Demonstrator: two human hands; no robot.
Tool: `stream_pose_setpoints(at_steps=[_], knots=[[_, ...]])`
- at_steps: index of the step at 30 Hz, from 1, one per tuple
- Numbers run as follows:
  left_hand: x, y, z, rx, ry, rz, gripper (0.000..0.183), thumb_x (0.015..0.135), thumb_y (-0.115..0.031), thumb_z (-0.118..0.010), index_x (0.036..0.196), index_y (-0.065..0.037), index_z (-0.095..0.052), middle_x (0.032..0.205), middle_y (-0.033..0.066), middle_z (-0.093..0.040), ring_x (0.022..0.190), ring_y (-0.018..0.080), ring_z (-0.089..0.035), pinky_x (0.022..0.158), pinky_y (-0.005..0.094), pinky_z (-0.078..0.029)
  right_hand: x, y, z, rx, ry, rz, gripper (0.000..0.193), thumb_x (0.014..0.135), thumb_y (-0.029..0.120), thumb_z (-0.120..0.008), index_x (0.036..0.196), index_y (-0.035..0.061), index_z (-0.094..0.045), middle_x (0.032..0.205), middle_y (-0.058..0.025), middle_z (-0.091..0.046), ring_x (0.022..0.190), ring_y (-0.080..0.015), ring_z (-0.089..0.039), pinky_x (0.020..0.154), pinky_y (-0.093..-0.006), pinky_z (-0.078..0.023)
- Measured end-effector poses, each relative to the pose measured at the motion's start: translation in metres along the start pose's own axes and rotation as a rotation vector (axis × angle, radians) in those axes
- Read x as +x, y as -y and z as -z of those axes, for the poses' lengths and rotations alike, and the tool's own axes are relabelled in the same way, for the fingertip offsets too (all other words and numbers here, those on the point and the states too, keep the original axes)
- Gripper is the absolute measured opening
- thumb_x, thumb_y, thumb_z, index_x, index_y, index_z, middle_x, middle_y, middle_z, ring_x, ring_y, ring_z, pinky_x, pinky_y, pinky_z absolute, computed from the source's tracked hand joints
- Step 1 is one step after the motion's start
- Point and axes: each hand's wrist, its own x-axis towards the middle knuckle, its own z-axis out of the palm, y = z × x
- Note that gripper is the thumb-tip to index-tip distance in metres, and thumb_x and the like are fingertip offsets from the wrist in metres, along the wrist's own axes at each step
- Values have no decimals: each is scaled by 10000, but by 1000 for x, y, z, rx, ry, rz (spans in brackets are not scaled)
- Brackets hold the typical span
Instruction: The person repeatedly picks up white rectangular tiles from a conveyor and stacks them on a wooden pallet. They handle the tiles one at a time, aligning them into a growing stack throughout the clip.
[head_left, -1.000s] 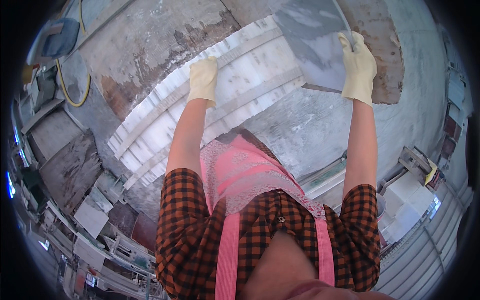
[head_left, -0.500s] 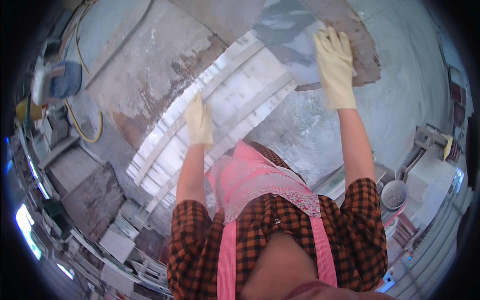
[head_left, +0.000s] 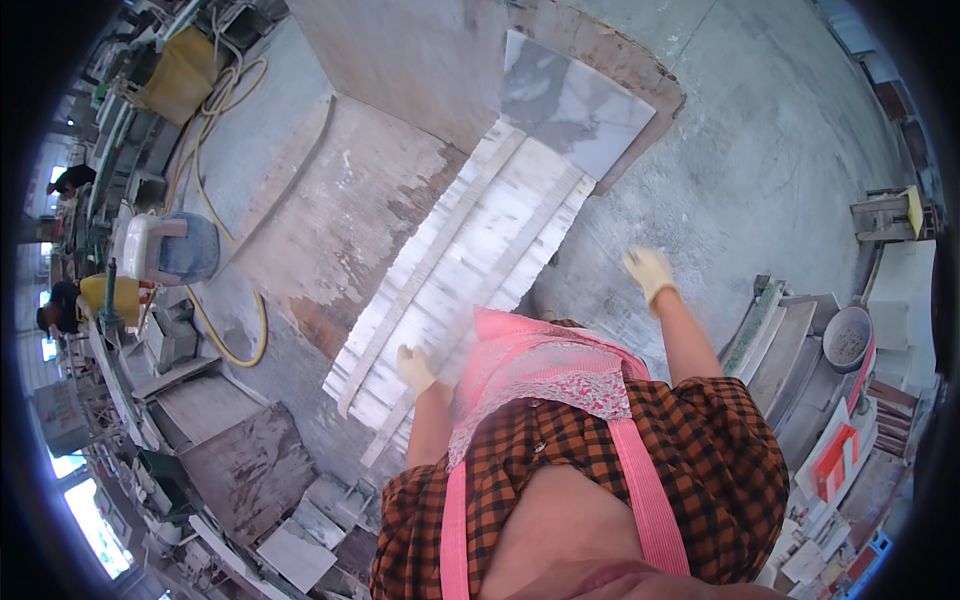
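Head view: we stand over a long white slatted bench (head_left: 470,270).
Change: a second ago both gloved hands held the grey-veined marble tile (head_left: 573,103); now it lies alone on the bench's far end, so we judge it set down.
Left hand (head_left: 415,368): fingers loosely curled, empty, over the bench's near end.
Right hand (head_left: 650,272): fingers open, empty, above the concrete floor (head_left: 760,150).
Count: one tile, two gloves.

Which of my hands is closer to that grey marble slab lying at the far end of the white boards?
Right. The right hand hangs empty over the concrete floor, below the marble slab. The left hand is farther back, over the near end of the white boards.
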Motion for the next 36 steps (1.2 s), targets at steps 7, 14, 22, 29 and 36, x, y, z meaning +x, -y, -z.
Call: stream_pose_setpoints(at_steps=[7,14,22,29,36], knots=[[29,73,68,-43,-69,16,215,909,-127,-541,1052,33,-554,905,147,-589,769,225,-549,716,385,-465,-146,-171,-165,-83,471,-424,403,835,405,-510,920,85,-739,985,-174,-710,985,-339,-653,852,-412,-501],[50,75,70,-2,5,-81,201,902,-119,-531,1011,47,-567,875,127,-579,748,228,-540,721,374,-455,-138,-145,-141,174,-6,-306,457,841,415,-490,908,24,-716,909,-189,-708,906,-344,-665,790,-415,-502],[7,50,72,-21,-157,-191,361,898,-114,-538,1210,69,-542,1082,163,-613,966,243,-571,912,361,-450,-32,-53,-48,512,-142,-222,497,893,445,-468,977,8,-691,990,-263,-662,996,-420,-618,864,-480,-469],[-69,77,69,66,-240,261,367,916,-135,-521,1222,67,-519,1152,185,-598,1013,267,-562,928,368,-441,87,-2,69,1044,-477,4,584,875,388,-669,1313,20,-551,1264,-197,-615,1158,-325,-594,988,-404,-442],[-124,-15,-21,290,-99,182,393,933,-152,-506,1260,65,-482,1241,209,-566,1079,292,-546,952,378,-431,163,28,177,782,-539,253,740,781,338,-787,1389,49,-479,1326,-217,-573,1236,-323,-554,1014,-378,-436]])
